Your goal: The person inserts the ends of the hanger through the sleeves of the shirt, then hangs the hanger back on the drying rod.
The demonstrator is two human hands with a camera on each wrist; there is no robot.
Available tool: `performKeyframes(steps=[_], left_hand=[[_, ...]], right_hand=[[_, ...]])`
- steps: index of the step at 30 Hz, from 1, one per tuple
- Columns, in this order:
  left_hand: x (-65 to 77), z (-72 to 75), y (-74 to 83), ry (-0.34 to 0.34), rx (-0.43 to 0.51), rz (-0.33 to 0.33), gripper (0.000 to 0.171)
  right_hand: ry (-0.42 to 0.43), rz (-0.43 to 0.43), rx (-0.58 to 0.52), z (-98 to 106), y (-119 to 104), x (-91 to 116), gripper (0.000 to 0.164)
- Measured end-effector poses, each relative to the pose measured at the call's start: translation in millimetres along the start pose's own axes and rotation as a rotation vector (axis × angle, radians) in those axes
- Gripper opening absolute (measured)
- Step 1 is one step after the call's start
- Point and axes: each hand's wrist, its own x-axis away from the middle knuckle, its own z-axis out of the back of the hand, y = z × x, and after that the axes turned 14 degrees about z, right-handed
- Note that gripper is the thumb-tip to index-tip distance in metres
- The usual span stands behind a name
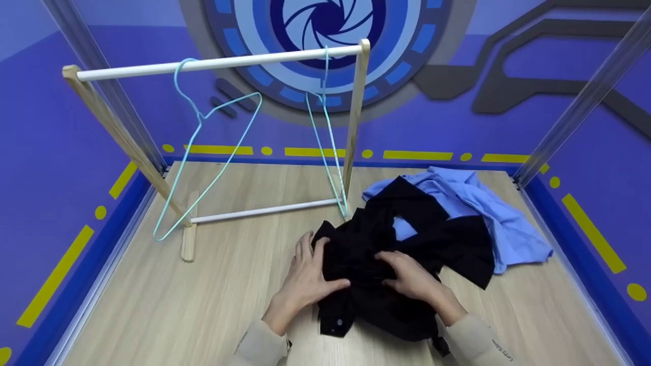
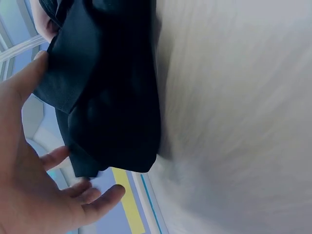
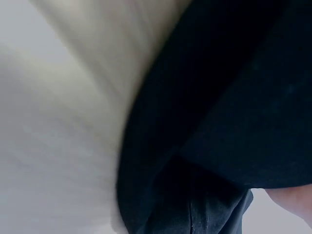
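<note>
A crumpled black shirt (image 1: pixel 366 305) lies on the wooden tabletop, a button showing on its near left flap. Over its left side reaches my left hand (image 1: pixel 307 274), fingers and thumb spread apart at the cloth. The left wrist view shows that hand (image 2: pixel 39 195) with its fingers loose beside the dark fabric (image 2: pixel 117 107). My right hand (image 1: pixel 414 279) grips the shirt's middle with bent fingers, its fingertips sunk among the folds. In the right wrist view black fabric (image 3: pixel 243 122) covers most of that hand, leaving only a bit of skin (image 3: pixel 292 202).
A light blue garment (image 1: pixel 513 229) lies behind and right of the black shirt, partly under it. At the back left stands a rack with a white rail (image 1: pixel 229 62) and wooden legs. Two light blue hangers (image 1: pixel 178 173) (image 1: pixel 325 157) hang from it. Blue walls enclose the tabletop (image 1: pixel 178 315).
</note>
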Motion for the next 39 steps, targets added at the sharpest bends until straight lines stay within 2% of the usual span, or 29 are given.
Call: performKeyframes(steps=[4, 10, 17, 21, 26, 29, 32, 36, 39], left_hand=[[0.3, 0.0, -1.3, -0.08, 0.009, -0.025, 0.111], [-0.9, -0.4, -1.9, -0.165, -0.024, -0.064, 0.112], [-0.1, 0.1, -1.7, -0.216, -0.071, -0.061, 0.114], [-1.6, 1.1, -1.0, -0.228, -0.123, -0.05, 0.105], [-4.0, 1.2, -0.8, -0.203, -0.177, -0.047, 0.086], [-4.8, 0.7, -1.1, -0.17, -0.195, -0.058, 0.078], [-5.3, -0.2, -1.3, -0.149, -0.202, -0.06, 0.074], [-5.8, -0.9, -0.8, -0.123, -0.212, -0.062, 0.069], [-6.0, -0.5, 0.4, -0.107, -0.218, -0.066, 0.065]], right_hand=[[-0.002, 0.055, 0.008, -2, -1, -2, 0.051], [0.011, 0.133, 0.002, -4, 0, -4, 0.05], [0.034, 0.272, -0.011, -11, 3, -9, 0.048], [0.056, 0.279, -0.005, -12, 3, -10, 0.048], [0.149, 0.185, 0.04, -9, 2, -10, 0.064], [0.242, 0.113, 0.12, -6, 3, -10, 0.081], [0.31, -0.013, 0.224, -2, 4, -9, 0.103], [0.282, -0.243, 0.276, 5, 8, -7, 0.129], [0.22, -0.355, 0.232, 12, 14, -6, 0.136]])
